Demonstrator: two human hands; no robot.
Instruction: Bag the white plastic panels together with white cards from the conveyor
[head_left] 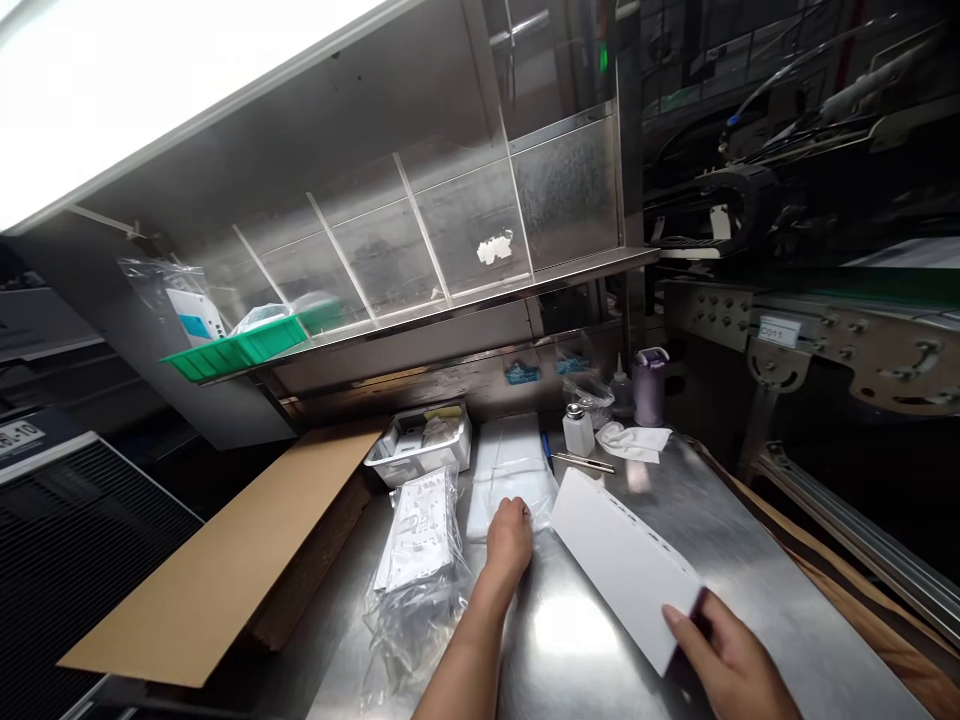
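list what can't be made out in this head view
- Left hand fingertips: curled into the clear plastic-wrapped white stack, grip hidden.
- Right hand on the long white panel: wrist cut off by the bottom edge.
- Small white label: print too small.
- Clear bag of white parts: contents blurred by plastic.

My right hand (731, 655) is pinching a matt white panel (626, 560), looks like smooth plastic or card, honestly can't tell which. Left hand (510, 540) sits on a stack of white sheets in thin, crinkly clear film (510, 465). The workbench (720, 530) is brushed steel, pretty shiny with glare. Beside it a glossy clear plastic bag (420, 560), a matt brown cardboard sheet (225, 560), a green plastic tray (240, 350) up on the shelf, and a soft white cloth (637, 440).
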